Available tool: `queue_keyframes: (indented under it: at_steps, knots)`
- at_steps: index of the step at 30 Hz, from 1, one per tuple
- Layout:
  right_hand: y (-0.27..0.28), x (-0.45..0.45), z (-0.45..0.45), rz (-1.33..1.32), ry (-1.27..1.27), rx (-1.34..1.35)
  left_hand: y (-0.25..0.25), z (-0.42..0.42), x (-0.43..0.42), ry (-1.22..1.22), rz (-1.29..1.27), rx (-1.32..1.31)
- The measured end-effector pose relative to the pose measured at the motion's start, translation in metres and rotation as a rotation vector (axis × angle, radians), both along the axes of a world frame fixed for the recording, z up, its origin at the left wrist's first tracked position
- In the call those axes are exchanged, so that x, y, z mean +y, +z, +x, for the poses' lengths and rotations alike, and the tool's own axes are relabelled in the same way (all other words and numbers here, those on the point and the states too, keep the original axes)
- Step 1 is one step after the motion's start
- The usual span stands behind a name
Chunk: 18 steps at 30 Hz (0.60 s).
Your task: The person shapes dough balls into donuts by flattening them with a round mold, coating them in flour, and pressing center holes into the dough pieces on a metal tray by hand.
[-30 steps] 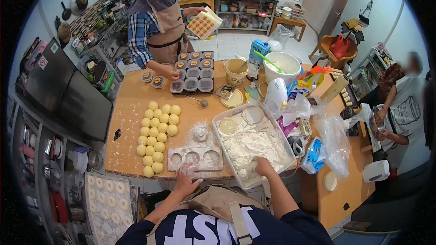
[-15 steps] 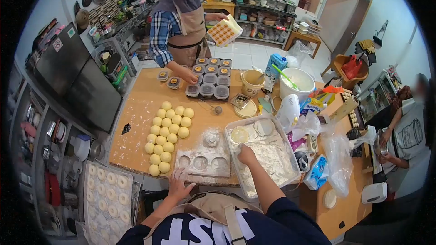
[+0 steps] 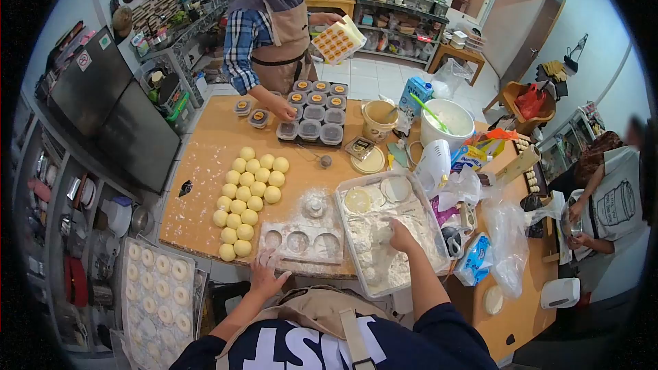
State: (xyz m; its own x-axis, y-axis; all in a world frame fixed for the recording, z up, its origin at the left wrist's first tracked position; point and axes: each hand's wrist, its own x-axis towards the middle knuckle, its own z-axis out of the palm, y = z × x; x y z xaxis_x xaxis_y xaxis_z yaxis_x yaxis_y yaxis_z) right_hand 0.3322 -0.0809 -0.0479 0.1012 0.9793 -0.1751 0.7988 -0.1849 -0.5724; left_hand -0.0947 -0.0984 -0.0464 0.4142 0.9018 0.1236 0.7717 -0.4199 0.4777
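Observation:
My left hand [image 3: 266, 275] lies with fingers spread at the table's front edge, its fingertips on the near edge of a floury white board [image 3: 305, 258] with round hollows. Over a clear plastic tub [image 3: 347, 260] of white flour [image 3: 411, 270], my right hand [image 3: 403, 236] is closed; what its fingers hold, if anything, is hidden. A pale smear of flour shows beside it. Pale round discs [image 3: 395, 190] lie at the tub's far end. Left of the board sit rows of smooth yellow dough balls [image 3: 255, 188]. A flour-covered knobbed piece [image 3: 314, 207] stands behind the board.
Across the table a person [image 3: 274, 48] holds a sticker sheet [image 3: 338, 40] and touches lidded cups [image 3: 312, 111]. Right of the tub are a hand mixer [image 3: 434, 164], a white bucket [image 3: 447, 123] and bags. A tray of dough rings [image 3: 154, 288] stands at left. Another person [image 3: 613, 192] works at right.
My right hand has moved right within the tub, away from its left wall. The left hand stays by the board. The view has shifted slightly.

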Motion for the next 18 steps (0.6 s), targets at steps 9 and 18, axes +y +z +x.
queue_keyframes:
  at_steps: [9, 18]
  knots:
    - [0.019, -0.049, 0.021, -0.039, -0.076, -0.184, 0.003, 0.019, 0.02, -0.043, -0.015, -0.012]
    - [0.003, -0.082, 0.03, 0.184, -0.049, -0.281, 0.018, 0.012, 0.068, -0.179, -0.106, 0.382]
